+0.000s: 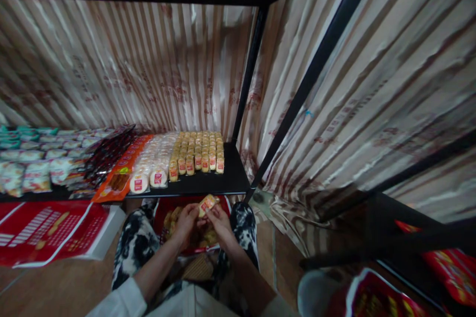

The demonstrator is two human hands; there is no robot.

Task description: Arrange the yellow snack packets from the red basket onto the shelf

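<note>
A small wrapped snack pack (206,204), yellowish with a red and white label, is pinched between my two hands above an open red bag (160,208). My left hand (188,220) grips its left side, and my right hand (219,219) grips its right side. More golden packs (173,219) lie loose inside the bag, partly hidden by my hands. On the low black shelf (208,185) just ahead, similar packs (199,153) stand in tight rows at the right end.
Left along the shelf are round white packs (148,178), an orange packet (119,178), dark packets (111,151) and white pouches (37,173). A red bag (48,233) lies on the floor at left. Black posts (297,96) and a striped curtain (167,69) enclose the shelf.
</note>
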